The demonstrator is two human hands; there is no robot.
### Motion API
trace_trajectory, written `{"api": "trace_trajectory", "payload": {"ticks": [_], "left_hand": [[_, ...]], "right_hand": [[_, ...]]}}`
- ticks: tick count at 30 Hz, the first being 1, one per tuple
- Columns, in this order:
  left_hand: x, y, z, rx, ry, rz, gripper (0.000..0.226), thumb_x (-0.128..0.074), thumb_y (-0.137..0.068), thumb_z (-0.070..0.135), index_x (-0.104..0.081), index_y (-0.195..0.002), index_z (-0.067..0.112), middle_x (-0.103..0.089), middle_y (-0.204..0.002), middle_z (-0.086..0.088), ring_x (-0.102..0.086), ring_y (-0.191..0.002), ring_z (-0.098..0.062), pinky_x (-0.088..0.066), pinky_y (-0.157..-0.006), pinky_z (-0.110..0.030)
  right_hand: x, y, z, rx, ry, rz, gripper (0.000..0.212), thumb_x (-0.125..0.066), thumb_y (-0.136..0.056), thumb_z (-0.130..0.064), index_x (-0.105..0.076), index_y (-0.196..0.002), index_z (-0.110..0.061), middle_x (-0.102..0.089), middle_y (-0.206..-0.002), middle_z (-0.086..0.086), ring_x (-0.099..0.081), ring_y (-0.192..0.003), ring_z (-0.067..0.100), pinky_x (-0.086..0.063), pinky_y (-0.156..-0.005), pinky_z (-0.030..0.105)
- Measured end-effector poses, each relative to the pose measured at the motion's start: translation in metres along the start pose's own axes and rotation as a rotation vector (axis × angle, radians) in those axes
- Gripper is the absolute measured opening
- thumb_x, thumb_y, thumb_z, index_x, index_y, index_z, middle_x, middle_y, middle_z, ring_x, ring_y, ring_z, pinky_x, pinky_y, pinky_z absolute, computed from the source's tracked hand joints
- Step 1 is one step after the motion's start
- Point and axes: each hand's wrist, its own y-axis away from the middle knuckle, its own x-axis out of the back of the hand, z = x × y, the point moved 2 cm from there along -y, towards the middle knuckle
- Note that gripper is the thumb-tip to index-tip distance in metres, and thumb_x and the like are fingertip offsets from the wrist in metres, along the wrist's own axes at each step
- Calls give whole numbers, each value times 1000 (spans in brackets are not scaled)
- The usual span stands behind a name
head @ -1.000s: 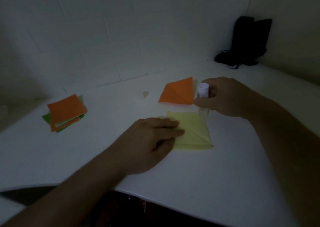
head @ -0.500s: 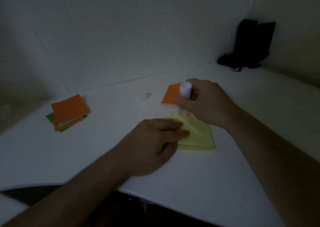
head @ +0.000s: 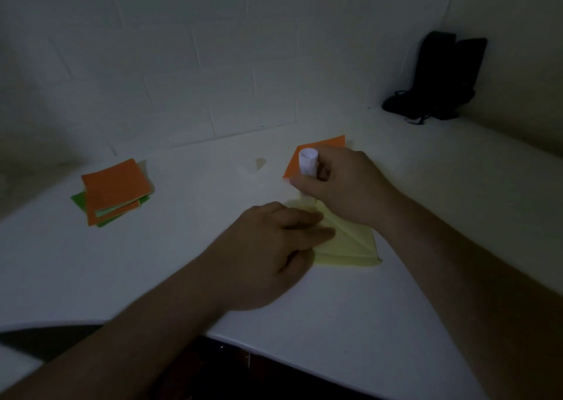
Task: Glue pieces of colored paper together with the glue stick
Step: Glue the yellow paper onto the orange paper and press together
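White table (head: 380,323) across most of the view, dim light, pale tiled wall (head: 213,64) behind. Far right corner: dark bag-like object (head: 438,79) against the wall, well apart from the work; too dark to identify. Left side of table: loose stack of paper squares (head: 114,191), orange on top, green and pale sheets showing at the lower edges, well apart from both hands. Centre: yellow paper (head: 350,242), folded with visible creases, flat on the table; near corner and right edge exposed, left part covered by the left hand (head: 268,253), far tip hidden under the right hand (head: 344,186). Left hand palm-down, fingers extended and laid flat across the yellow paper, pressing it to the table. Right hand curled round the glue stick (head: 308,162), gripping it upright; white top end visible above the fingers, lower end hidden by the fingers and down at the far tip of the yellow paper, contact not discernible. Behind the right hand: orange paper (head: 329,143), folded, flat on the table, mostly blocked by hand and glue stick, just beyond the yellow paper. Small pale scrap or cap (head: 256,166) on the table left of the orange paper; too dim to tell which.
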Motion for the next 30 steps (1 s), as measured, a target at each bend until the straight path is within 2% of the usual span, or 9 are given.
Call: {"api": "trace_trajectory", "payload": {"ticks": [5,8,9,11,13,16,20,26,30], "left_hand": [[-1,-1,-1,4,-10,-17,43,-45,-102,32,-60,-142,31,-55,-150,2,-63,-110,-27,-49,-91,-44],[-1,0,-1,11,-11,-16,43,-45,-102,32,-60,-142,32,-55,-150,2,-62,-112,-26,-49,-92,-44],[-1,0,-1,15,-11,-17,43,-46,-102,32,-60,-142,33,-55,-150,2,-62,-113,-26,-49,-93,-44],[0,0,-1,23,-12,-21,43,-45,-102,33,-60,-143,33,-55,-150,2,-61,-114,-25,-49,-94,-44],[0,0,-1,24,-9,-21,43,-46,-102,33,-60,-142,33,-55,-149,2,-61,-113,-24,-49,-93,-44],[0,1,-1,27,-10,-32,44,-44,-102,34,-59,-143,33,-55,-150,3,-61,-112,-23,-49,-93,-44],[1,0,1,34,0,-41,45,-43,-101,34,-60,-143,32,-55,-150,2,-61,-113,-24,-49,-92,-45],[2,1,1,38,-7,-39,44,-44,-101,34,-61,-142,32,-57,-147,2,-61,-113,-25,-50,-91,-44],[2,1,1,41,3,-33,44,-44,-101,34,-61,-142,32,-57,-147,1,-61,-113,-25,-50,-92,-44]], "right_hand": [[-9,-5,-2,18,24,-17,27,-72,-90,-47,-54,-77,-31,-57,-68,-12,-54,-65,1,-35,-58,15],[-3,-6,-2,-59,-98,-4,24,-68,-92,-51,-64,-90,-28,-71,-82,-8,-65,-74,2,-48,-69,25],[3,-6,-1,-83,-135,31,22,-67,-94,-50,-66,-92,-27,-73,-84,-8,-67,-75,0,-50,-70,24],[15,-5,1,-77,-114,85,20,-67,-95,-45,-64,-88,-27,-72,-79,-11,-64,-68,-6,-45,-63,13],[17,-2,1,-70,-61,53,18,-68,-94,-43,-62,-82,-30,-69,-77,-15,-61,-69,-7,-39,-58,9],[9,1,3,-58,-6,-34,23,-69,-91,-46,-59,-77,-32,-66,-75,-11,-59,-69,-1,-41,-61,19],[10,0,6,-45,116,-43,27,-67,-88,-53,-59,-79,-29,-64,-74,-9,-59,-69,3,-44,-64,30],[26,4,18,-19,101,-73,28,-70,-86,-41,-52,-69,-27,-63,-75,-7,-59,-70,9,-47,-68,34],[34,7,29,-5,82,-85,30,-72,-85,-40,-52,-67,-28,-61,-78,-8,-60,-73,9,-39,-65,31]]}}
